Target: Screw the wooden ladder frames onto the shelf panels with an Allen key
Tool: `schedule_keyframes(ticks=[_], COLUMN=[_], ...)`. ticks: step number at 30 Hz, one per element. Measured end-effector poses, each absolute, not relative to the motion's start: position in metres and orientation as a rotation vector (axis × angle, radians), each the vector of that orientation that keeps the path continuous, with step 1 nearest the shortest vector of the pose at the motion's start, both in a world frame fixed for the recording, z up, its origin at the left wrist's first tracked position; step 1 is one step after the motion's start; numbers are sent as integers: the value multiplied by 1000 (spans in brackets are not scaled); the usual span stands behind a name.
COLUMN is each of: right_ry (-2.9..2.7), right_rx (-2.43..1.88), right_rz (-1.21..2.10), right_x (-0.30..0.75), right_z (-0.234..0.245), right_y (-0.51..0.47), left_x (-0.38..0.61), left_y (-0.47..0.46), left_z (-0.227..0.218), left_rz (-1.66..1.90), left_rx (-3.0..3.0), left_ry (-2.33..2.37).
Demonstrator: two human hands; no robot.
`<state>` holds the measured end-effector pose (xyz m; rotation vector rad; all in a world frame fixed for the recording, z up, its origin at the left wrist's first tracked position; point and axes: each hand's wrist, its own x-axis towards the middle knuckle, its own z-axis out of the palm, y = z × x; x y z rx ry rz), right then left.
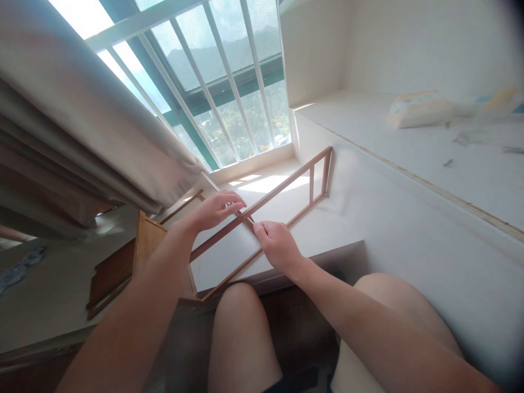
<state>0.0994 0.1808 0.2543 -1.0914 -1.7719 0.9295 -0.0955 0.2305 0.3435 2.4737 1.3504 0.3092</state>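
A slim brown wooden frame (pixel 282 190) with crossbars stands slanting across the sill in front of me. My left hand (pixel 216 210) is curled over a crossbar near the middle of the frame, its thumb and fingertips close together at the joint. Just right of that joint is my right hand (pixel 277 244), closed with the thumb on top. A thin dark piece shows at its fingertips by the wood, too small to name. The right hand's inner fingers are hidden.
White window bars (pixel 229 76) rise ahead, with a grey-beige curtain (pixel 102 125) at left. A wooden piece of furniture (pixel 149 240) stands left of the frame. A blurred packet (pixel 421 109) and small bits lie on the white ledge (pixel 462 164) at right. My knees are below.
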Motion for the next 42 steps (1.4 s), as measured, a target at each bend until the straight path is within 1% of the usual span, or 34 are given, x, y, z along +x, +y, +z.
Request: schedule_keyframes(ticks=[8,11,16,21,25,29,35,42], right_ry=[-1763,-1749,-1758,-1820,-1863,-1898,-1907,-1870], right_rx=[-1101,-1058,-943,-888,-862,-868,-891,-924], right_rz=[933,936,931,864,866,909,946,963], right_x=[101,103,106,109,112,109,104,102], right_z=[255,254,252,246,242,239,232,226], right_y=[182,182,180,179,180,181,183,184], left_x=[-104,-97,-80,-70,-74,-83,-88,-89], left_y=[215,192,163,165,173,182,185,182], left_z=[384,387,359,333,325,316,305,303], left_rz=[314,321,318,281,235,275,373,479], left_rx=[2566,2529,2463,2386,2330,2246,2192,2180], left_ry=[1497,1632,1775,1858,1929,2005,1915,1872])
